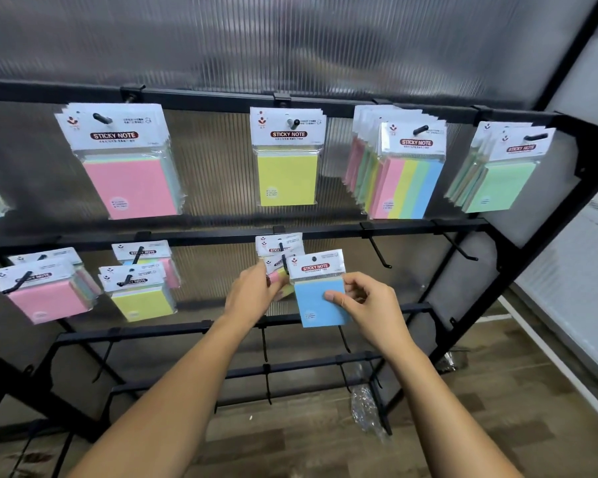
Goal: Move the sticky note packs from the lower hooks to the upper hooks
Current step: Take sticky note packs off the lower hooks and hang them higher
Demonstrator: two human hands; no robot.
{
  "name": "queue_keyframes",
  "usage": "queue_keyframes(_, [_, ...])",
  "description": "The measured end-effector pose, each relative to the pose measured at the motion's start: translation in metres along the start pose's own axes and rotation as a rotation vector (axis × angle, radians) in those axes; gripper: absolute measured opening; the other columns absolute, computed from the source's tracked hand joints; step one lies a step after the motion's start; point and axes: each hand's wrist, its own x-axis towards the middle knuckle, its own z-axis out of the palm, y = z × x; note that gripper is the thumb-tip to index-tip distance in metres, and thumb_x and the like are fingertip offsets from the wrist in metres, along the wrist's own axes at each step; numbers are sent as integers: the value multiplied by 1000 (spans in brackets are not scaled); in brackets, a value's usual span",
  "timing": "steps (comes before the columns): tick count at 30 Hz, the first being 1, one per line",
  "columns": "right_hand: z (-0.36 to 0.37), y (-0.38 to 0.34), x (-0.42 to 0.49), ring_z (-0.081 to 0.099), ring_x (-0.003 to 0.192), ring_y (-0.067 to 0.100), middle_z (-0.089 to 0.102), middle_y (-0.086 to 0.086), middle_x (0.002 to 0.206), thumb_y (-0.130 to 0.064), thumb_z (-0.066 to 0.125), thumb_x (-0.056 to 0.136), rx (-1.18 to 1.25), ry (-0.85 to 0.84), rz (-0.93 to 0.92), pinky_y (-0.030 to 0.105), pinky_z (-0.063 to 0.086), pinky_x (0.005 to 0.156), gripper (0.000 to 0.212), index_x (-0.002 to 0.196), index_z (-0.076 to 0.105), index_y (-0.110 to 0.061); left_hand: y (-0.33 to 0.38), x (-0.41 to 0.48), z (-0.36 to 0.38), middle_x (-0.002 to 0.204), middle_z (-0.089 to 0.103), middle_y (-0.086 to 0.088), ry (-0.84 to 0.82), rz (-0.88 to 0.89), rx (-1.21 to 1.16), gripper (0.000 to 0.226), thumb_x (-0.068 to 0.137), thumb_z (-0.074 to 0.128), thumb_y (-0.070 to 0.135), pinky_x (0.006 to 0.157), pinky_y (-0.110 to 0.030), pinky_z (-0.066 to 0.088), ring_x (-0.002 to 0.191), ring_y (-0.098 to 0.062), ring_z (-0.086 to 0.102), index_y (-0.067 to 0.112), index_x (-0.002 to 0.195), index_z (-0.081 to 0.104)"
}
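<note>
The right hand (370, 305) pinches the blue pack (320, 300); left hand (251, 294) seemingly grips hooked packs (278, 248)

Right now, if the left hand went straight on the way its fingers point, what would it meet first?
The pink and yellow sticky note packs on the black lower hook; the left hand seems to grip them.

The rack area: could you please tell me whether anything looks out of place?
Yes: crumpled clear plastic wrapping lies on the floor under the rack at lower right, looking like litter.
</note>
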Motion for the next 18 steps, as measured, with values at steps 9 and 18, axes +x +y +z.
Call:
queue_keyframes(9, [-6, 7, -4, 50, 63, 1, 65, -2, 78, -24, 76, 84, -42, 4, 14, 18, 45, 59, 15, 91, 68, -13, 4, -14, -7, 84, 65, 6, 31, -4, -23, 18, 91, 58, 41, 66, -37, 55, 74, -16, 61, 24, 96, 59])
queue_keyframes(18, [-14, -2, -14, 54, 60, -6, 63, -7, 75, -22, 73, 87, -3, -59, -15, 9, 42, 54, 8, 89, 65, -19, 17, -47, -18, 78, 62, 6, 37, -43, -9, 18, 88, 67, 31, 64, -31, 49, 71, -13, 56, 18, 100, 69])
